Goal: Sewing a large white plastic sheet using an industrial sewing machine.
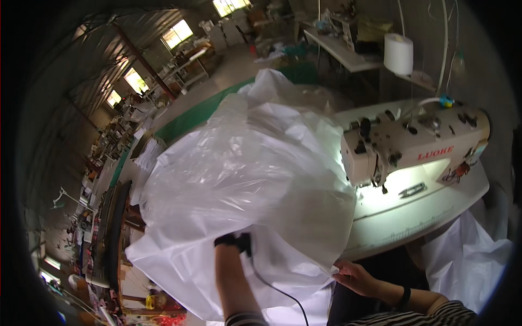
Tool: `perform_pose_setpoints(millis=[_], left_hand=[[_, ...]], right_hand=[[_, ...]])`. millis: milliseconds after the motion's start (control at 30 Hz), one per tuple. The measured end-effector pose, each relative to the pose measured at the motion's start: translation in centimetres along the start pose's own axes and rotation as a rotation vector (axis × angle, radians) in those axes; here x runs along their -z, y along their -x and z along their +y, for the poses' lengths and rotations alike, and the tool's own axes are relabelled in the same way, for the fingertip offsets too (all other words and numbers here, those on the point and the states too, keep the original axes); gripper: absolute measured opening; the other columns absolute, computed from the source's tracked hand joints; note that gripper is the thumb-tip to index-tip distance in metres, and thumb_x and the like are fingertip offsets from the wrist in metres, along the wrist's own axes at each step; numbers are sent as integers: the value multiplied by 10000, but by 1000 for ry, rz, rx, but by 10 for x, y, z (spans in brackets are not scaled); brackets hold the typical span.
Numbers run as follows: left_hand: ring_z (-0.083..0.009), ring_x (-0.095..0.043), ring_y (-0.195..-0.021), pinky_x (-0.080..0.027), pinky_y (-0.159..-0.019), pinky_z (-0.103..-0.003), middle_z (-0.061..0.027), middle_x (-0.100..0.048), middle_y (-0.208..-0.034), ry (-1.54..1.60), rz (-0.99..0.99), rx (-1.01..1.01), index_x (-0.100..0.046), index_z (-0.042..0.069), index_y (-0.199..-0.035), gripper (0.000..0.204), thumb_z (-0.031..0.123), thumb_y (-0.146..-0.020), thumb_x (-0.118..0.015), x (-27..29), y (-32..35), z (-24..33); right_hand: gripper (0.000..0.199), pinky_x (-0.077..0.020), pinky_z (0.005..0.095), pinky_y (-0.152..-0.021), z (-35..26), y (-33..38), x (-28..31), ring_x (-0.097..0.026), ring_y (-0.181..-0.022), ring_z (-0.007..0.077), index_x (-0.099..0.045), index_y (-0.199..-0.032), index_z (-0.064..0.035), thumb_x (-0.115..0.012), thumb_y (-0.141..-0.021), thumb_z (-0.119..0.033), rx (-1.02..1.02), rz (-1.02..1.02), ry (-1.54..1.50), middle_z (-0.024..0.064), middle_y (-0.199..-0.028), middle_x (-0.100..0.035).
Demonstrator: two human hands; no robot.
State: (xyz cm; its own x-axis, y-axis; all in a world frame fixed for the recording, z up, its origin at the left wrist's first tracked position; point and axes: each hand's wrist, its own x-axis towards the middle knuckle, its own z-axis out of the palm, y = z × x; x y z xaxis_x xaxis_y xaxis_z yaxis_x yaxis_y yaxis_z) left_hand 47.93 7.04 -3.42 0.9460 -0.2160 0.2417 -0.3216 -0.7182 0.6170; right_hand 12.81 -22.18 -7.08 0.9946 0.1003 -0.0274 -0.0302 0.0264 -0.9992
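Observation:
A large heap of shiny white fabric [179,266] and clear plastic film [234,163] spreads to the left of a white sewing machine [418,144]. My left forearm [229,274] reaches up into it, with a black wrist device and cable at the wrist. Folds of the sheet hide my left hand, so its fingers do not show. On the near side, my right hand [356,277] pinches the lower right edge of the white fabric between thumb and fingers. The machine's lamp lights the needle area, close to the heap's right side.
Small thread snips [413,189] lie on the machine bed. A white thread cone [398,54] stands behind the machine. More white material [467,261] hangs at the lower right. A green strip [190,117] runs behind the heap, and cluttered workbenches fill the room to the left.

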Motion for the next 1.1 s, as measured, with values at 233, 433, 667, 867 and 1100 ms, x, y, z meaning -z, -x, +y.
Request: perform_pose_setpoints(millis=[233,433,667,867,1100], left_hand=[[-388,-562,-1168,-449,-984,-404,-248,-615,-1214,-236,79,186,-530,-35,-1290,536,345,-925,-624,138,226,-18],[-383,-561,-1176,-448,-989,-401,-245,-615,-1219,-680,-301,275,-531,-28,-1294,538,347,-921,-628,68,296,27],[-266,-664,-956,-551,-778,-362,-75,-661,-1130,-264,-125,-435,-633,89,-1174,406,79,-780,-728,5,326,201],[-265,-569,-1044,-414,-946,-456,-70,-628,-1077,-766,147,-432,-641,102,-1093,379,115,-731,-752,-8,276,222],[-294,-661,-718,-521,-658,-372,-82,-700,-856,31,-633,-404,-683,94,-898,103,114,-809,-731,-54,369,268]], right_hand=[[119,-525,291,-849,-22,95,38,-648,-912,151,-552,-1051,14,-557,-991,-88,-240,-239,-335,77,-940,-644],[300,-465,309,-982,11,127,35,-591,-1076,158,-536,-1215,36,-590,-978,-139,-275,-75,-434,96,-1114,-638],[308,-472,320,-982,28,152,56,-593,-1058,140,-554,-1246,39,-580,-978,-111,-306,-192,-270,72,-1141,-636],[273,-478,282,-933,28,170,82,-594,-1008,118,-580,-1186,34,-582,-987,-153,-289,-124,-310,58,-1087,-646],[266,-470,252,-872,37,165,86,-562,-961,86,-567,-1161,10,-600,-980,-182,-258,-112,-258,31,-1044,-622]])
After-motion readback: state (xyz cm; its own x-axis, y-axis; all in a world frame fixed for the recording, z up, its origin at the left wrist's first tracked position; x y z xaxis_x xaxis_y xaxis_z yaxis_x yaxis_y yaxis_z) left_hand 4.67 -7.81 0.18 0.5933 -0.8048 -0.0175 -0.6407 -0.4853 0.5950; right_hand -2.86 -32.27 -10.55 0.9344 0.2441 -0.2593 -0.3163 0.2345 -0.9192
